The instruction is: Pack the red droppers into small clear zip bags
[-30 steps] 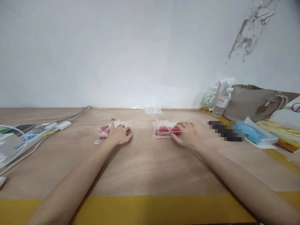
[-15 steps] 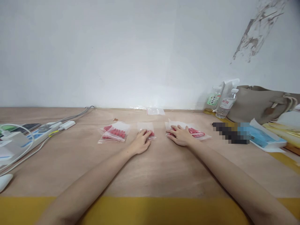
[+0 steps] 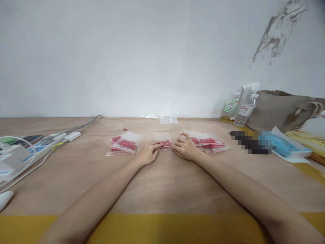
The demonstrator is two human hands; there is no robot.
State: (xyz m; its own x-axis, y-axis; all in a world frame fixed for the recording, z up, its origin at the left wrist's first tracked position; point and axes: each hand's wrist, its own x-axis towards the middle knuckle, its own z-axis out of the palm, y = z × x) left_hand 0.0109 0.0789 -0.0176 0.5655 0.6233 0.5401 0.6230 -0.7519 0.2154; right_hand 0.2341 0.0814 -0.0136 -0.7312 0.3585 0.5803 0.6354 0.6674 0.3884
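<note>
A small clear zip bag with red pieces [image 3: 166,143] lies on the table between both hands. My left hand [image 3: 148,153] has its fingers closed on the bag's left side, the fingertips over the plastic. At the bag's right edge are the bent fingertips of my right hand [image 3: 185,148], pinched at its corner, with the index finger lifted. Left of them, several similar bags overlap in a pile [image 3: 124,144]. Another pile of bags with red pieces [image 3: 209,142] is partly hidden behind my right hand. What the red pieces are is too small to tell.
Flat clear bags [image 3: 169,120] lie by the wall. On the left are a power strip [image 3: 42,149] with cables and a white mouse-like object [image 3: 5,199]. Two bottles [image 3: 245,110], a grey handbag [image 3: 276,112] and a blue tissue pack [image 3: 289,147] stand on the right.
My right hand has moved left from the right pile to the middle bag, its fingers now bent. The middle bag has shifted slightly right; my left hand has drawn back a little leftward.
</note>
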